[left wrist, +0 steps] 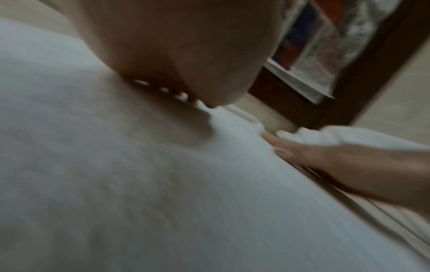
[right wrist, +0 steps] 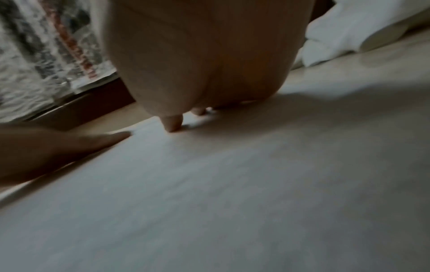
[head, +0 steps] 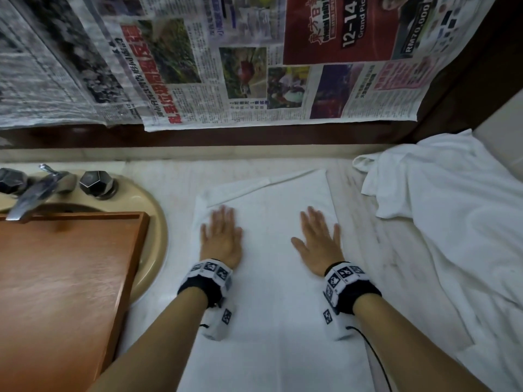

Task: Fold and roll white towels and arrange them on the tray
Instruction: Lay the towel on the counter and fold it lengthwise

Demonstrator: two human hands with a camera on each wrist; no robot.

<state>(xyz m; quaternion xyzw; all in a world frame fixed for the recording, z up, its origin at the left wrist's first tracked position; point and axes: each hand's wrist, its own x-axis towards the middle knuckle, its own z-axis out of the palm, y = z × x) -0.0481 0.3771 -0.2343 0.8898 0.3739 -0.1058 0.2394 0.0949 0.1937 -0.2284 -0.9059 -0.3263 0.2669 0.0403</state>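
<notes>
Left hand and right hand lie flat with fingers straight, gripping nothing, pressing the folded white towel at frame centre; it extends beyond the fingertips; wooden tray lower left

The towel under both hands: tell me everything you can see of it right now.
The white towel looks like soft terry cloth, folded into a long strip that lies flat on the pale counter and runs from the near edge toward the wall. Its far left corner is turned in diagonally. The left hand and the right hand press on it, palms down, fingers straight. It is not rolled yet. It lies between the sink rim and the rumpled white towels on the right.
</notes>
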